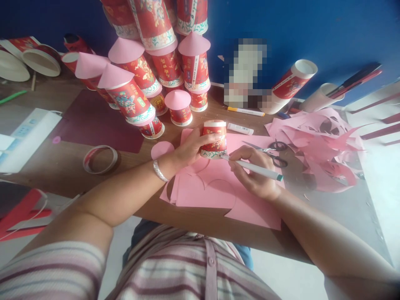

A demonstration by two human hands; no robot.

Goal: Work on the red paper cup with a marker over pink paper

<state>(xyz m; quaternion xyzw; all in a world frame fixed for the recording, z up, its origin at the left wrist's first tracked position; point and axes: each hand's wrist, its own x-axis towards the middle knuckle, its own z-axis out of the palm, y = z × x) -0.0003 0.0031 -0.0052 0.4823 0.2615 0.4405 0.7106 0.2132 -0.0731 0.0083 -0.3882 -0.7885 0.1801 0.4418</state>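
My left hand (194,148) grips a red paper cup (218,136), which is upside down with its wide white rim at the bottom. Green curly lines are drawn along that rim. In my right hand (254,173) is a white marker (261,169) with a green end, its tip touching or very close to the cup's rim. Beneath both hands lie pink paper sheets (200,193) with circle outlines. Scissors (275,154) with black handles rest just beyond my right hand. A small white tube (240,128) lies behind the cup.
Stacked red cups (126,100) with pink cone tops stand at the back left. Pink paper scraps (325,146) pile up on the right, near a pen holder (323,98). A tape roll (100,159) and a white box (29,137) are on the left.
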